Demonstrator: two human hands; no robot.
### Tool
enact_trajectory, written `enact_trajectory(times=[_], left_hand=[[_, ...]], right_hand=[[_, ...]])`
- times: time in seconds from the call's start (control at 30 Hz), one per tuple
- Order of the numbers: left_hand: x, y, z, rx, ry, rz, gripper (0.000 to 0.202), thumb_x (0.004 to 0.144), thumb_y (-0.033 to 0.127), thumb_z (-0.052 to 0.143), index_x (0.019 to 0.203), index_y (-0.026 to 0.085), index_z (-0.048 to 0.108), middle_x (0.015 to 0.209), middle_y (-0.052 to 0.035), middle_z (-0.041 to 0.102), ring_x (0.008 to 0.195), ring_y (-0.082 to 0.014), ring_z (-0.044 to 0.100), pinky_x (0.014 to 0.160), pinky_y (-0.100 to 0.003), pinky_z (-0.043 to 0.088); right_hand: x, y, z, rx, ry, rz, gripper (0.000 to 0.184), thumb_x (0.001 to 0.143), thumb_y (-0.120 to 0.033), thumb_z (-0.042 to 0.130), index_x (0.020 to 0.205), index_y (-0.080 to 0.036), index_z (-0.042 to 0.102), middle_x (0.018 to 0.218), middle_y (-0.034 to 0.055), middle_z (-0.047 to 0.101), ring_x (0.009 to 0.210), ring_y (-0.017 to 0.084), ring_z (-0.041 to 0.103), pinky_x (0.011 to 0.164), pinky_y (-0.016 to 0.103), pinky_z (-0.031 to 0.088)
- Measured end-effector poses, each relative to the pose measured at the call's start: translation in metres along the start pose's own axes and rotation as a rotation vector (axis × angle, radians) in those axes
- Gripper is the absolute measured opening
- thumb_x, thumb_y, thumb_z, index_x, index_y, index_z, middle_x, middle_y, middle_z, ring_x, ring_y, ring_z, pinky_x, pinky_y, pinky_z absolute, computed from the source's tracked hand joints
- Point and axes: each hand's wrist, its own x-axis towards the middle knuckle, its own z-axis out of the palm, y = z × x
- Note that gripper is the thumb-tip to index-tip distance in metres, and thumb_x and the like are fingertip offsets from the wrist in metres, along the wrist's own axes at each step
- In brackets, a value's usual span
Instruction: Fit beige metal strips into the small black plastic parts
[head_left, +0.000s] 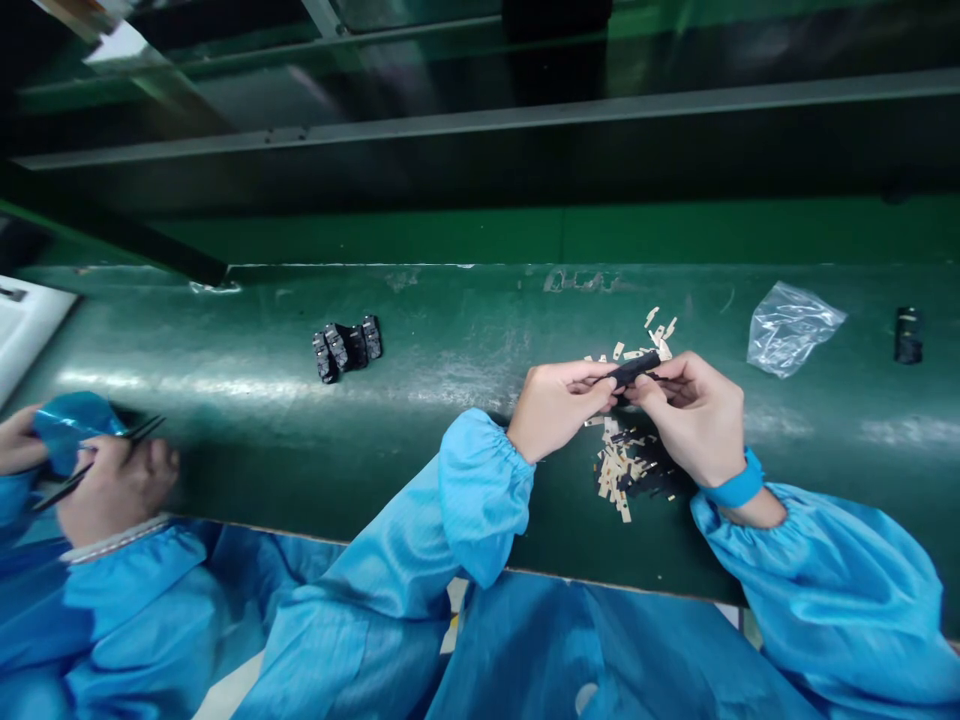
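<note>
The left hand (559, 405) and right hand (690, 415) both pinch a slim black part (634, 371) between thumb and fingers, above the green table (450, 325). Pale strips (616, 472) and dark bits (651, 478) lie loose on its near side. To the right sits a clear bag (795, 328); to the left, black blocks (337, 347) and, nearer, a co-worker's hand (120, 485) with dark tweezers (146, 428)

left hand (556, 405), right hand (697, 415): holding black part (634, 371) | cream pieces (616, 474): on green table (450, 320) | clear bag (793, 330): farther right
</note>
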Motion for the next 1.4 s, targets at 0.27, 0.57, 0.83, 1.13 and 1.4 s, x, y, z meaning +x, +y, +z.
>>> enact_trajectory(times=[0.27, 0.57, 0.83, 1.13, 1.4], left_hand=[[-0.001, -0.001, 0.0, 0.018, -0.01, 0.054, 0.026, 0.084, 0.022, 0.074, 0.109, 0.014, 0.08, 0.092, -0.0082, 0.081, 0.079, -0.0175, 0.078, 0.072, -0.027, 0.066], [-0.009, -0.004, 0.0, 0.196, 0.011, 0.212, 0.027, 0.09, 0.026, 0.068, 0.113, 0.02, 0.08, 0.105, -0.0055, 0.081, 0.087, -0.018, 0.078, 0.087, -0.032, 0.066], [-0.002, -0.004, 0.001, 0.083, 0.076, 0.108, 0.021, 0.085, 0.022, 0.072, 0.103, 0.014, 0.079, 0.089, -0.0065, 0.081, 0.078, -0.0167, 0.077, 0.079, -0.03, 0.066], [-0.001, 0.004, 0.006, -0.183, 0.0, -0.029, 0.024, 0.082, 0.024, 0.078, 0.1, 0.013, 0.066, 0.086, -0.0063, 0.078, 0.076, -0.0137, 0.075, 0.077, -0.026, 0.062], [-0.003, 0.002, 0.009, -0.131, -0.041, -0.026, 0.028, 0.08, 0.029, 0.08, 0.095, 0.015, 0.061, 0.072, 0.002, 0.069, 0.062, -0.0086, 0.065, 0.061, -0.02, 0.056]], right_hand=[[-0.001, -0.001, 0.0, -0.08, 0.022, -0.046, 0.014, 0.086, -0.031, 0.073, 0.081, -0.024, 0.062, 0.075, 0.0012, 0.072, 0.067, 0.02, 0.073, 0.064, 0.032, 0.061], [-0.001, -0.011, 0.0, -0.331, 0.104, -0.187, 0.01, 0.086, -0.029, 0.069, 0.082, -0.025, 0.061, 0.073, 0.0006, 0.074, 0.063, 0.018, 0.071, 0.061, 0.03, 0.058], [0.001, -0.009, -0.008, -0.569, 0.105, -0.292, 0.024, 0.09, -0.041, 0.07, 0.104, -0.023, 0.063, 0.069, -0.0003, 0.071, 0.055, 0.017, 0.067, 0.052, 0.029, 0.051], [0.006, -0.003, -0.008, 0.032, -0.04, -0.087, 0.014, 0.094, -0.031, 0.066, 0.104, -0.023, 0.062, 0.087, 0.0042, 0.075, 0.071, 0.019, 0.075, 0.071, 0.036, 0.064], [0.005, -0.005, -0.009, 0.084, -0.104, -0.072, 0.013, 0.099, -0.028, 0.06, 0.107, -0.023, 0.069, 0.084, 0.0035, 0.075, 0.071, 0.018, 0.073, 0.072, 0.035, 0.063]])
